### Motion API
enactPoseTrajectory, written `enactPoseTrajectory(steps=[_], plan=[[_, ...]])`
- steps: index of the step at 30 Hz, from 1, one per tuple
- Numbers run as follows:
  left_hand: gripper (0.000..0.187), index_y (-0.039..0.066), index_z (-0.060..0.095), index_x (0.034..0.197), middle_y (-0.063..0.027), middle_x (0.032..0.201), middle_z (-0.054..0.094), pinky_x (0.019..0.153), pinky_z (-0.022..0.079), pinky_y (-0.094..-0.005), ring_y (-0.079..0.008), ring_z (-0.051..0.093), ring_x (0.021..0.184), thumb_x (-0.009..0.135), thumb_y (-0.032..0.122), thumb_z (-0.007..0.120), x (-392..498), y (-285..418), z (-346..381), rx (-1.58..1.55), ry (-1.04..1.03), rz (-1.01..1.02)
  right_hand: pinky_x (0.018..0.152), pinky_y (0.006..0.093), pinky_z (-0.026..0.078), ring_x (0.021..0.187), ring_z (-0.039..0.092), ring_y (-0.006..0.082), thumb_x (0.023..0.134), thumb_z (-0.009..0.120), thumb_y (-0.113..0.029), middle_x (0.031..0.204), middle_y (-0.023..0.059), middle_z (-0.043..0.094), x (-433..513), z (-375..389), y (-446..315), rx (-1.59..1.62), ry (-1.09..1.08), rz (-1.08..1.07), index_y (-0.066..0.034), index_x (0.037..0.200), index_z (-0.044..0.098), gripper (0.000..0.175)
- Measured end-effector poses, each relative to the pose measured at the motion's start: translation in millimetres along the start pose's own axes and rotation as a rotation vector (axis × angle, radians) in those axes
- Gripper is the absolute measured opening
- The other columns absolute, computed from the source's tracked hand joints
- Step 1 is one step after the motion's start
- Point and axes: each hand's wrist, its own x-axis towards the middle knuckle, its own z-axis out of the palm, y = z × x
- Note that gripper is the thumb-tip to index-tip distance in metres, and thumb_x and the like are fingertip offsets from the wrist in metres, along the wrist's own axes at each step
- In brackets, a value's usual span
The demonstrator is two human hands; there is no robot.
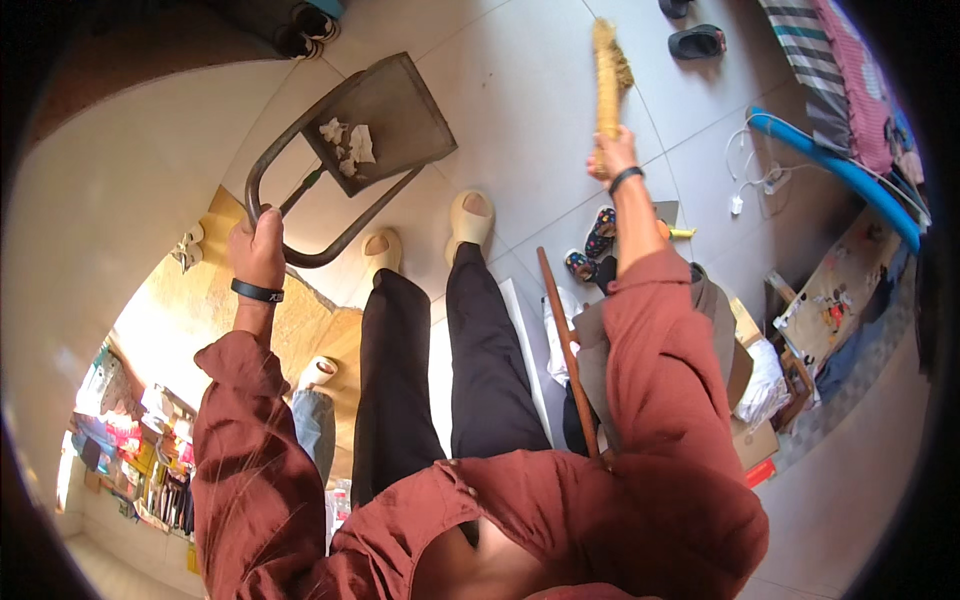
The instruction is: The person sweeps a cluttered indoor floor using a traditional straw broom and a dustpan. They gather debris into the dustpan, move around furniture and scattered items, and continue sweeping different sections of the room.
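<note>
On the left, my left hand grips the curved tubular handle of a dustpan, thumb lying along the bar. Several white crumpled paper scraps lie in the pan near one side. My right hand, arm stretched forward, is closed around the handle of a yellow straw hand broom. The broom is slightly blurred, and its far end is over the grey tiled floor. Whether its bristles touch the tiles I cannot tell.
My feet, in cream clogs, stand between the two tools. Small patterned shoes are by my right forearm, near a wooden stick. Dark slippers, a white cable and a blue tube lie farther right. Another person's leg shows at left.
</note>
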Motion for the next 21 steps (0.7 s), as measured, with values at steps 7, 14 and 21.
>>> enactPoseTrajectory(steps=[7, 14, 21], plan=[[0.032, 0.001, 0.043, 0.056, -0.0025, 0.048, 0.037, 0.044, 0.030, -0.0303, -0.0115, 0.036, 0.046, 0.076, 0.025, 0.048, -4, 18, 0, -0.032, -0.010, -0.004, 0.031, 0.0286, 0.038, 0.038, 0.047, 0.0145, 0.079, 0.049, -0.009, 0.061, 0.0090, 0.051, -178, 122, 91, -0.332, -0.384, 0.011, -0.0150, 0.129, 0.022, 0.058], [0.035, -0.005, 0.047, 0.061, -0.0136, 0.047, 0.042, 0.045, 0.034, -0.0351, -0.0187, 0.041, 0.044, 0.075, 0.027, 0.050, -5, 9, -25, -0.029, -0.021, -0.009, 0.031, 0.0268, 0.040, 0.038, 0.047, 0.0136, 0.079, 0.050, -0.015, 0.060, 0.0059, 0.049, -229, 92, 63, -0.372, -0.298, -0.134, -0.0185, 0.129, 0.024, 0.057], [0.030, 0.000, 0.046, 0.055, -0.0005, 0.047, 0.041, 0.043, 0.031, -0.0277, -0.0096, 0.039, 0.047, 0.075, 0.021, 0.051, -29, -33, -58, -0.205, -0.059, -0.041, 0.030, 0.0299, 0.040, 0.040, 0.047, 0.0182, 0.079, 0.051, -0.009, 0.069, 0.0107, 0.046, -121, 100, 59, -0.106, -0.110, 0.021, -0.0165, 0.119, 0.020, 0.051]])
